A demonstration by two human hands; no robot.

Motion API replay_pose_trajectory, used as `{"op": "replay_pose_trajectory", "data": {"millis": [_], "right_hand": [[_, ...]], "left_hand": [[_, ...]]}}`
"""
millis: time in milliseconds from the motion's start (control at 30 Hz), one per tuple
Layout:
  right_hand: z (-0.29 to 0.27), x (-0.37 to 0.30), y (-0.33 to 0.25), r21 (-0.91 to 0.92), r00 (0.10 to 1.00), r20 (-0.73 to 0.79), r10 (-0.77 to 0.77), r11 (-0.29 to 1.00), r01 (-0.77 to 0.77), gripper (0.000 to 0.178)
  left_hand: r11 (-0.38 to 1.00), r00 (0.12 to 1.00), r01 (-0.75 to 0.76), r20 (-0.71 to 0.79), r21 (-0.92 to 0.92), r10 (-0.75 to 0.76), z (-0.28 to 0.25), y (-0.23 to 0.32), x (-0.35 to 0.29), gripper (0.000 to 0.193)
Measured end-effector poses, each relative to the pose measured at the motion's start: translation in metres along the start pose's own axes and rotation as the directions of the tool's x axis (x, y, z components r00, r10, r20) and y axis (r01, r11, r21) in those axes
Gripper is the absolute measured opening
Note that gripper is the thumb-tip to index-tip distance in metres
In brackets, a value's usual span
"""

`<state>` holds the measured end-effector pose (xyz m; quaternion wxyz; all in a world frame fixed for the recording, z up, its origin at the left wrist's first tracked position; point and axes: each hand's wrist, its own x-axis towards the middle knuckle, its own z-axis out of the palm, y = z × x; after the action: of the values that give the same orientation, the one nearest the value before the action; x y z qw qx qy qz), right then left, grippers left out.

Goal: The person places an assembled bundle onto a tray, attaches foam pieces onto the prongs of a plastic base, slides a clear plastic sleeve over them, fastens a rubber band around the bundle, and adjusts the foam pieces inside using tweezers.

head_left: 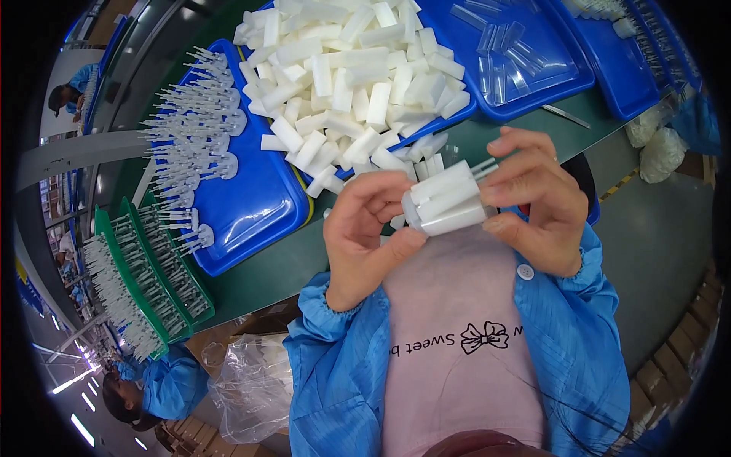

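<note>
In front of my chest, both hands hold a white cylindrical part (448, 199) with a clear rounded cap at its left end and thin prongs at its right end. My left hand (364, 232) pinches the capped end between thumb and fingers. On the other side, my right hand (537, 202) has its thumb and fingertips closed about the pronged end. Beyond the hands, a heap of white foam-like blocks (378, 103) fills a blue tray and spills over its near edge.
Left, a blue tray (255, 209) carries many pronged white parts (194, 126); a green rack (156, 293) of similar pieces stands nearer. Clear tubes (506, 57) lie in the right blue tray (533, 103), with tweezers (566, 116) beside it. Co-workers in blue sit at far left.
</note>
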<state>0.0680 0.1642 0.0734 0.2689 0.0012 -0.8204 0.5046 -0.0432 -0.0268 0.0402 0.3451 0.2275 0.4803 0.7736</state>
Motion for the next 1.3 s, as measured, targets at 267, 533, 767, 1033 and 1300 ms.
{"op": "replay_pose_trajectory", "data": {"millis": [267,533,767,1033,1300], "right_hand": [[0.0,-0.001,0.043,-0.209,0.988,0.097,0.12,0.973,-0.098,0.022],[0.009,-0.016,0.051,-0.581,0.955,0.266,0.128,0.812,0.053,0.029],[0.006,-0.031,0.053,-0.646,0.859,0.493,0.137,0.719,0.256,0.041],[-0.019,-0.009,0.041,0.119,0.925,0.161,0.343,0.924,-0.363,0.042],[0.008,0.007,0.027,0.764,0.895,-0.043,0.443,0.592,-0.257,0.032]], "left_hand": [[0.998,0.962,-0.065,-0.267,0.006,0.064,-0.012,0.004,-0.002,0.051],[0.997,0.959,-0.067,-0.274,0.031,0.073,-0.012,0.009,-0.002,0.052],[0.999,0.961,-0.049,-0.271,0.014,0.051,-0.01,0.008,-0.003,0.052],[0.993,0.975,-0.083,-0.199,0.08,0.097,-0.004,0.002,-0.006,0.051],[0.855,0.951,-0.19,-0.124,0.483,0.282,0.008,-0.003,-0.002,0.05]]}}
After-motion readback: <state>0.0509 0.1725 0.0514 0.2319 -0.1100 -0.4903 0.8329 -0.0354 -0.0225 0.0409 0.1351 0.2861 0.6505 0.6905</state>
